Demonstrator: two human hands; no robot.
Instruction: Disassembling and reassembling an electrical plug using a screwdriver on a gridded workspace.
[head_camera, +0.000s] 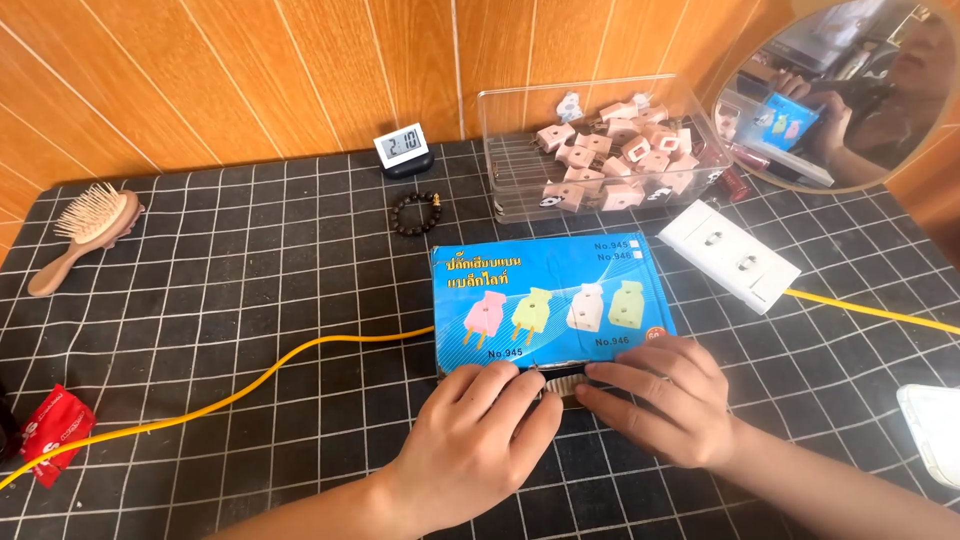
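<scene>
A flat blue cardboard box (550, 295) printed with pictures of coloured plugs lies on the black grid-patterned table mat (250, 290). My left hand (475, 435) rests on the box's near edge, fingers curled over the flap. My right hand (660, 400) presses on the same near edge beside it, fingers flat and pointing left. Fingertips of both hands meet at the middle of the flap, where a dark gap shows.
A clear plastic bin (600, 150) of pink plugs stands behind the box. A white power strip (730, 255) with a yellow cable (250, 385) lies right. Hairbrush (85, 235), small digital clock (403, 150), bead bracelet (417, 213), red packet (55, 430) and round mirror (840, 90) surround.
</scene>
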